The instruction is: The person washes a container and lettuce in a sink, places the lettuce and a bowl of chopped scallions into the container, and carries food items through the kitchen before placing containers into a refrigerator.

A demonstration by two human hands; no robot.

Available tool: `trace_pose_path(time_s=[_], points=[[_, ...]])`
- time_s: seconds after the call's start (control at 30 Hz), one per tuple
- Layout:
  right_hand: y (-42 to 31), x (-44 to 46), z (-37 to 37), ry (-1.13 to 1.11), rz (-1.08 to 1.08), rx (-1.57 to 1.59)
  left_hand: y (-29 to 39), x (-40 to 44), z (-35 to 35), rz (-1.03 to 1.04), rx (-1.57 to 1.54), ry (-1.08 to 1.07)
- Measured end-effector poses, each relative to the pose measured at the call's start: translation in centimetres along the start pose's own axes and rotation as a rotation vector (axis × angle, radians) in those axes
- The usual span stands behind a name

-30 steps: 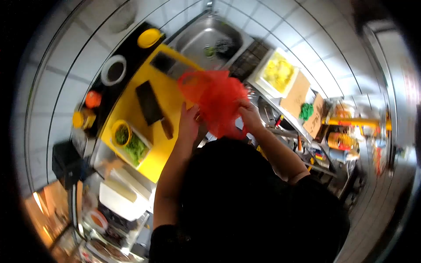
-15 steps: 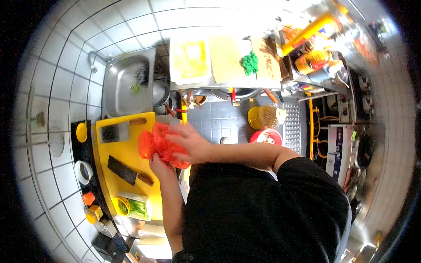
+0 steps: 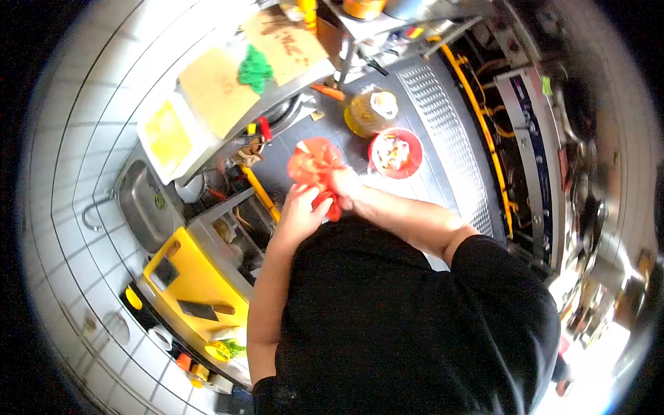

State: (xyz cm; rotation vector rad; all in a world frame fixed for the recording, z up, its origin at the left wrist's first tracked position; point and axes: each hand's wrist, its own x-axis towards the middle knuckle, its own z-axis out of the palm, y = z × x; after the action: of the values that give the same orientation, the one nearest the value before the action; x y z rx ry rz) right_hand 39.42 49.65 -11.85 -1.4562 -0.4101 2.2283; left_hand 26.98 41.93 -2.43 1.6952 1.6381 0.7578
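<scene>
A crumpled red plastic bag (image 3: 312, 158) is bunched up in front of my body, above the floor. My left hand (image 3: 301, 213) grips its lower left side with bent fingers. On the other side, my right hand (image 3: 347, 188) is closed round the gathered plastic. What the bag contains, if anything, cannot be made out. Beyond my right hand, a red bin (image 3: 418, 153) with white and coloured scraps in it stands on the floor. A large plastic jug of yellow oil (image 3: 361, 116) stands right behind the bin.
On the left, a yellow cutting board (image 3: 195, 266) carries two cleavers, one of them a dark cleaver (image 3: 196, 308). A sink (image 3: 142, 207) lies beyond it. A counter holds a green cloth (image 3: 254, 69) and a white tray (image 3: 155, 117). Metal grating (image 3: 443, 131) runs along the right floor.
My view and body have turned right, away from the cutting board. Both hands have carried the red bag from the board's edge to over the floor, and my right hand has closed on it.
</scene>
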Motion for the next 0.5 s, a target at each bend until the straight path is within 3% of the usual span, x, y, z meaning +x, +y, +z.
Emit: trace_pose_path(time_s=[0.03, 0.13, 0.27, 0.33, 0.4, 0.5], points=[[-1.4, 0.2, -2.7, 0.075, -0.129, -0.155, 1.9, 0.7, -0.6, -0.104, -0.108, -0.066], [-5.5, 0.4, -11.8, 0.295, -0.490, -0.642, 0.6, 1.5, 1.3, -0.067, -0.118, 0.111], [-7.8, 1.1, -22.1, 0.705, -0.186, -0.785, -1.7, 0.2, 1.1, -0.447, -0.420, 0.189], [-4.2, 8.0, -31.3, 0.794, -0.231, -0.792, -3.7, -1.0, 1.3, -0.443, -0.415, 0.261], [-3.4, 11.0, -35.0, 0.710, -0.282, -0.484, -4.2, -2.1, 0.8, -0.489, -0.438, 0.291], [-4.7, 14.8, -39.8, 0.571, -0.367, -0.688, -2.7, -3.3, 0.0, -0.527, -0.417, 0.342]])
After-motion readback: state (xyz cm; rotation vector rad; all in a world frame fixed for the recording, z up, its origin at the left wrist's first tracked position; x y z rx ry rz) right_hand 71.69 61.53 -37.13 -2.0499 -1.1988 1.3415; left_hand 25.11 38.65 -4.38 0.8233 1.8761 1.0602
